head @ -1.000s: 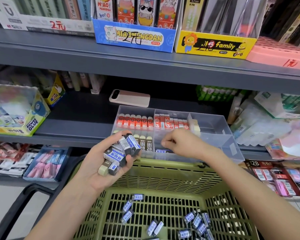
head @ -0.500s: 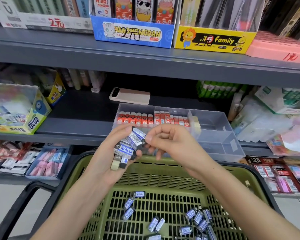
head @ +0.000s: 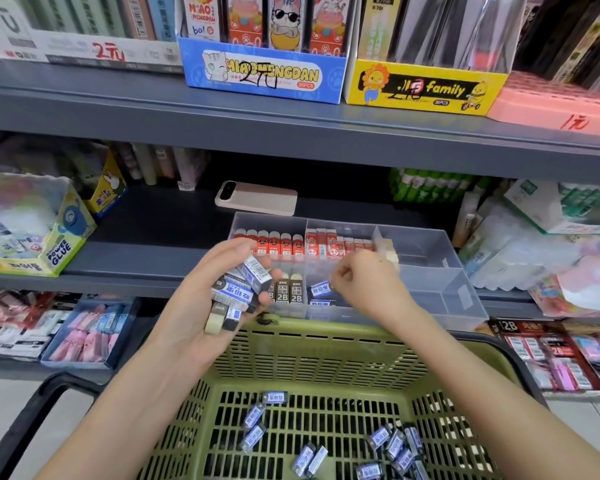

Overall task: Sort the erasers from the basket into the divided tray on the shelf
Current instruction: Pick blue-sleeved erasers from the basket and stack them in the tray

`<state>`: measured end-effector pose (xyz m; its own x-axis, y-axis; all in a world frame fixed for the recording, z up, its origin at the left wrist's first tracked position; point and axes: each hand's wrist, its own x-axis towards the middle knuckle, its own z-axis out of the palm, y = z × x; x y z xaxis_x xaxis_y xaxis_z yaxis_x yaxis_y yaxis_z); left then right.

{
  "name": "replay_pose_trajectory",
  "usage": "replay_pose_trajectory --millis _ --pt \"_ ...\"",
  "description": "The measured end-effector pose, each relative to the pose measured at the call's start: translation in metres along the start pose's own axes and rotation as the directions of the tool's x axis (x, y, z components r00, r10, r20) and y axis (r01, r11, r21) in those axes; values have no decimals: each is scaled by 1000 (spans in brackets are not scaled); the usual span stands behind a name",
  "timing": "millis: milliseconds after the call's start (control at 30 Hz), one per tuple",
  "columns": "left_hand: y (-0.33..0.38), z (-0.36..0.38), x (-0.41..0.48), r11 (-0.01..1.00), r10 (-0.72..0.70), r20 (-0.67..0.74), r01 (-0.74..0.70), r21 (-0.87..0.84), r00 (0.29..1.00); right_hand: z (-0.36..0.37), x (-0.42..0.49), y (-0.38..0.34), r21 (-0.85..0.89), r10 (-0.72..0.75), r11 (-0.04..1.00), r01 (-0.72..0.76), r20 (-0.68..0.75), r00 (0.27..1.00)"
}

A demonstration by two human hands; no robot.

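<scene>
**A:** While the left hand (head: 194, 317) grips its stack (head: 238, 289), where does the next eraser go?

**B:** Front middle cell of the tray (head: 458, 271), just right of the stack, by the blue ones (head: 321, 288) lying crosswise. Nearer is the right hand (head: 364, 285), fingers curled over it; whether it's pinching anything, I can't tell. Others lie in the basket (head: 326, 344).

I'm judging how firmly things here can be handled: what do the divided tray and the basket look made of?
Divided tray: probably rigid plastic, clear and slightly frosted; the erasers show through its front wall. Basket: olive-green moulded plastic by its look, with a matte finish; the regular slotted lattice of its walls and floor suggests this.
</scene>
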<state>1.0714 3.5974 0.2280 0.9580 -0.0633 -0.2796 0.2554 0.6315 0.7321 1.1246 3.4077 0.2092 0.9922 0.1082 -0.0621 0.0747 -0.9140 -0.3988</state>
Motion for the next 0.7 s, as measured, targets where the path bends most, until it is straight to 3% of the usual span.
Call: replay_pose_trajectory --millis 100,300,400,467,500,567,700 --pt "-1 -2 0 1000 -2 -3 2 -13 1000 5 4 -1 26 0 1000 -2 84 996" --pt "-9 -4 -2 999 -27 -23 27 -28 999 5 11 1 -89 -40 994 57 182 982" --pt "-12 0 0 999 -30 -7 30 -23 1000 -1 8 3 -101 -91 990 100 85 992" --pt "-12 3 0 999 -34 -2 34 -24 999 -11 -1 -2 45 -143 988 145 -31 989" --pt "-12 5 0 999 -30 4 30 -20 1000 -17 -9 -7 225 -160 960 165 -37 986" --pt "-13 9 -1 1000 -14 7 14 14 1000 -25 -28 -22 560 -211 814 156 36 977" --pt "-19 13 -3 987 22 -7 -21 159 1000 -22 -48 -41 643 -235 750 158 34 971"
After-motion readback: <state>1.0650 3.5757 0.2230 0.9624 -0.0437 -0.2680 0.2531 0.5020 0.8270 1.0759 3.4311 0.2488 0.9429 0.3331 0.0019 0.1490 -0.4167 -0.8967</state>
